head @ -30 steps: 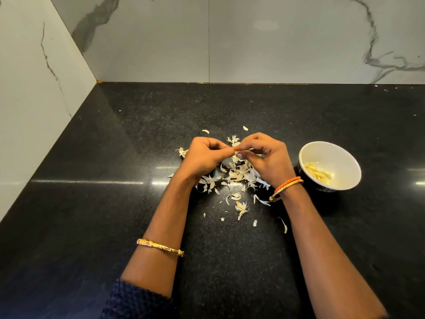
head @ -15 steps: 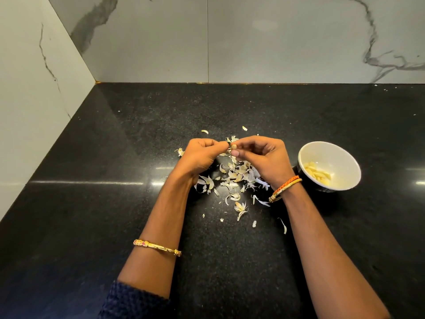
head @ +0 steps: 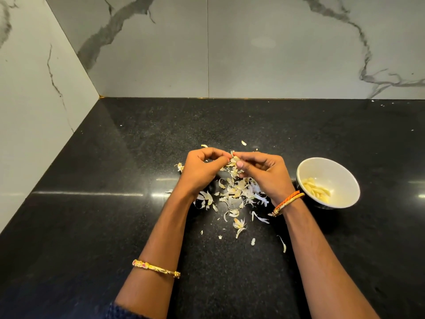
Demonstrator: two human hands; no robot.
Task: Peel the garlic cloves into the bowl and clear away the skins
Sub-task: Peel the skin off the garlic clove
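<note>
Now both hands (head: 234,168) pinch a garlic clove (head: 233,160) between their fingertips.

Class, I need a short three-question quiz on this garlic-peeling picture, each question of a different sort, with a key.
1. True or false: the bowl stands beside the person's left hand.
2. Multiple choice: where do most of the loose garlic skins lie? A) in the bowl B) on the black counter below the hands C) against the marble wall
3. Fill in: the right hand and the left hand together pinch a garlic ____.

Key: 1 false, it stands beside the right hand; 2 B; 3 clove.
</note>
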